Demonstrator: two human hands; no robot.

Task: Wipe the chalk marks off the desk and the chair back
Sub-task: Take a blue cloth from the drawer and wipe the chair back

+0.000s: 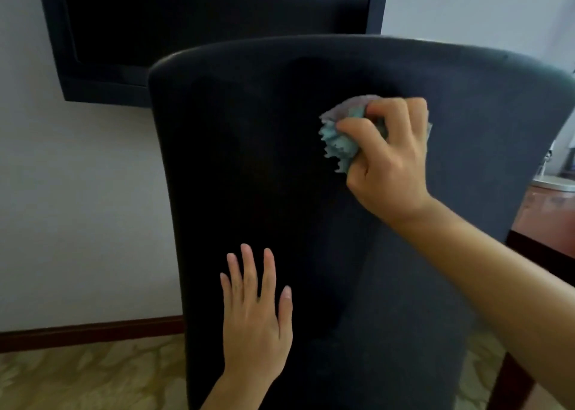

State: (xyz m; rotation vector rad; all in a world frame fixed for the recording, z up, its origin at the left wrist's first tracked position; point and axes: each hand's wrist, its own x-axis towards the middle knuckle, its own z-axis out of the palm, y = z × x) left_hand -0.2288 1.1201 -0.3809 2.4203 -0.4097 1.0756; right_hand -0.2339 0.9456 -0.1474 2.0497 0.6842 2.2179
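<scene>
A dark blue-grey upholstered chair back (236,160) fills the middle of the head view, its rear side facing me. My right hand (392,157) grips a bunched teal cloth (339,139) and presses it against the upper right part of the chair back. My left hand (255,313) lies flat with straight, spread fingers on the lower middle of the chair back. I see no clear chalk marks on the fabric around the cloth. A reddish wooden desk (547,219) shows at the right edge, mostly hidden behind the chair.
A large black screen (202,20) hangs on the pale wall behind the chair. A silver-rimmed object (557,185) sits on the desk. Patterned beige carpet (77,378) and a dark skirting board (93,332) lie at the lower left. A dark desk leg (510,381) stands lower right.
</scene>
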